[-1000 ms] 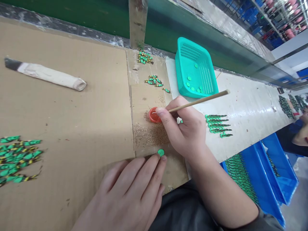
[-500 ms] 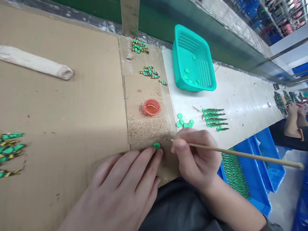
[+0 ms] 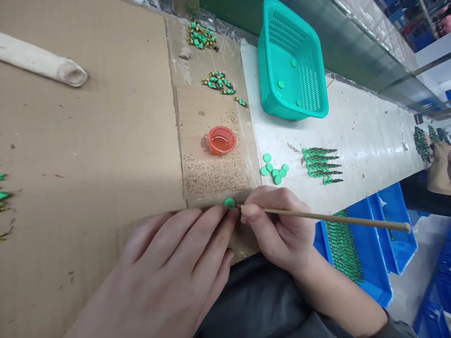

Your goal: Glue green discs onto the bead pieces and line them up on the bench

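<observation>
My left hand (image 3: 172,263) lies low over the cardboard with its fingers together. Its fingertips grip a small round green disc (image 3: 229,203) at the near edge. Pinched in my right hand (image 3: 282,225) is a thin wooden stick (image 3: 334,218), its tip close to the disc's right side; whether they touch I cannot tell. Just beyond my hands is a red cup (image 3: 221,141) with clear reddish liquid, on a cardboard piece (image 3: 214,185) dotted with many small drops. Several loose green discs (image 3: 278,179) lie to the right of it on the white surface.
A teal basket (image 3: 294,110) holds a few green discs. Rows of green-and-dark twisted pieces (image 3: 322,164) lie to the right. Small green-and-yellow pieces (image 3: 218,82) sit behind the cup. A pale tube (image 3: 42,61) rests at left. Blue bins (image 3: 373,270) stand at right, near another person's arm (image 3: 440,164).
My right hand has come left, bringing the stick's tip nearer the green disc. My left hand still grips the disc. The camera view has shifted slightly.
</observation>
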### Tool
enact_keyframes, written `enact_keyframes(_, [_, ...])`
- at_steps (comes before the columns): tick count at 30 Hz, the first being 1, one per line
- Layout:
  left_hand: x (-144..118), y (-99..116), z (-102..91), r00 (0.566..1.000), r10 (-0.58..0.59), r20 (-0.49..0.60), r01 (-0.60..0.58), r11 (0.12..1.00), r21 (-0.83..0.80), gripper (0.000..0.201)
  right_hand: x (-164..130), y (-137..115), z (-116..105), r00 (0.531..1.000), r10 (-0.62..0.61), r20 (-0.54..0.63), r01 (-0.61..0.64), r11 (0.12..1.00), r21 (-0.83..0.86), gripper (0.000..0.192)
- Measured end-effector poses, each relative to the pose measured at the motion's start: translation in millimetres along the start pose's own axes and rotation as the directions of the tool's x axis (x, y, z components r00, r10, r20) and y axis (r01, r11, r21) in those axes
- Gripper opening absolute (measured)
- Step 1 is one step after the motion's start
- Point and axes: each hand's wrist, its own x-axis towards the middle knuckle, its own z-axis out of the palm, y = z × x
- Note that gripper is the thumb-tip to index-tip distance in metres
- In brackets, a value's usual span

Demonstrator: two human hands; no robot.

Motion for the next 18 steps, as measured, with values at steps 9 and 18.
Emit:
enact_keyframes(9, [0.2, 0.2, -1.2, 1.0, 0.006, 0.0, -0.006, 1.0, 0.0, 0.047, -1.3, -0.2, 0.2, 1.0, 0.022, 0.022, -0.021, 1.0, -0.015, 0.019])
enact_keyframes(18, [8.8, 1.1, -1.6, 1.0, 0.027, -0.014, -0.027, 1.0, 0.014, 0.044, -2.4, -1.1, 1.1, 0.984, 0.05, -0.168, -0.038, 0.997, 0.071, 0.015])
